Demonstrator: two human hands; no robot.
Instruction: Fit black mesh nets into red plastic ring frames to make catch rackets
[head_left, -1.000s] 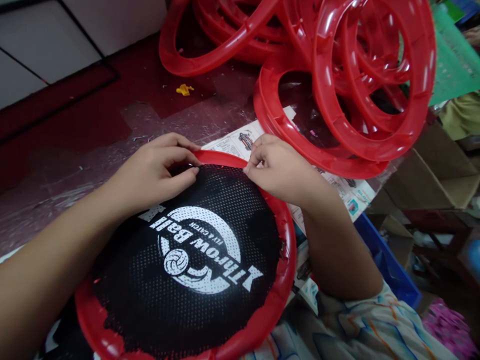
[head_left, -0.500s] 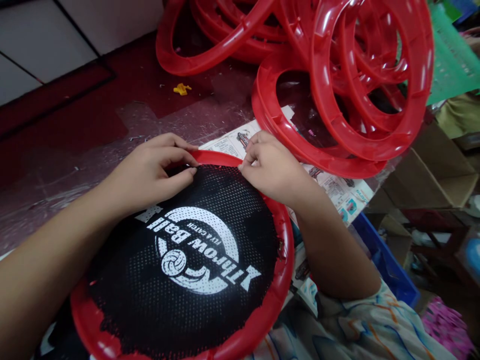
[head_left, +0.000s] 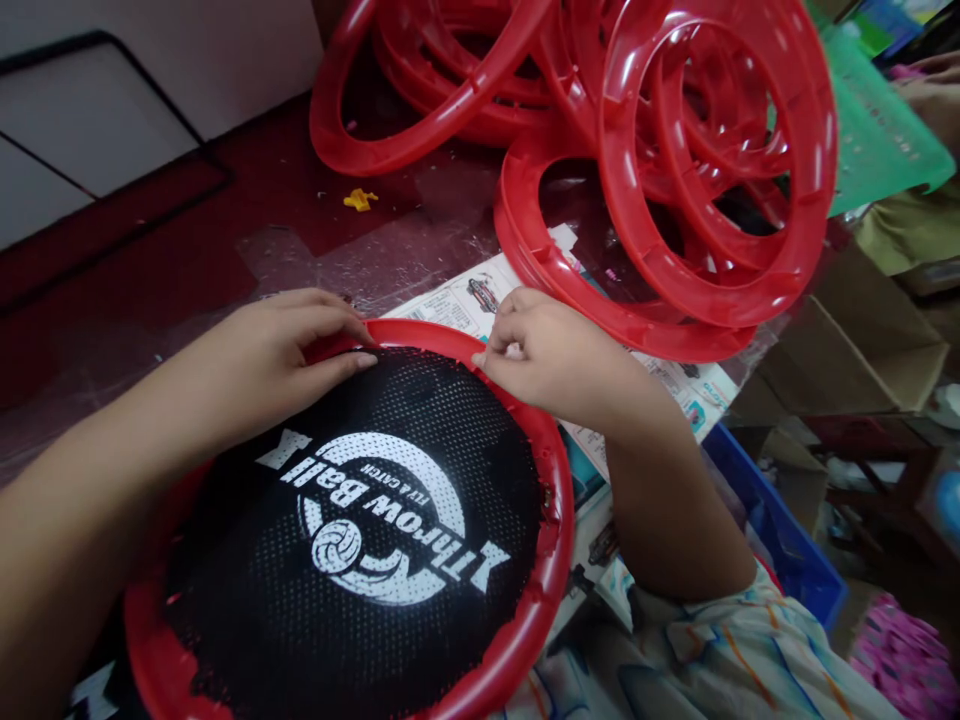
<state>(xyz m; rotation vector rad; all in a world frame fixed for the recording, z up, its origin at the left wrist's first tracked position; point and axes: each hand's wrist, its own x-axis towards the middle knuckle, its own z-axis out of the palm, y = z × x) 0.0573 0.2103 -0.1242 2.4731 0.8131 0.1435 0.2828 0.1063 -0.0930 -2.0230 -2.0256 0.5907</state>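
A round black mesh (head_left: 300,560) printed with white "Throw Ball" lettering lies inside a red plastic ring (head_left: 544,590) in front of me. Holes along the mesh's edge sit close to small pegs on the ring. My left hand (head_left: 281,345) is closed at the far left edge, thumb on the mesh and fingers over the rim. At the far right edge my right hand (head_left: 551,350) pinches the mesh border, its fingers curled; the fingertips partly hide the spot. A strip of bare red rim shows between the hands.
Several loose red rings (head_left: 622,310) are heaped behind. Printed cardboard (head_left: 457,300) lies under the work. A yellow plastic piece (head_left: 361,200) sits on the dark red table. Right are a green basket (head_left: 885,140), a cardboard box (head_left: 862,340) and a blue crate (head_left: 787,540); another person's hand shows top right.
The camera view has shifted slightly. My left hand has slid a little left along the rim, widening the gap between my hands. My right hand keeps its pinch.
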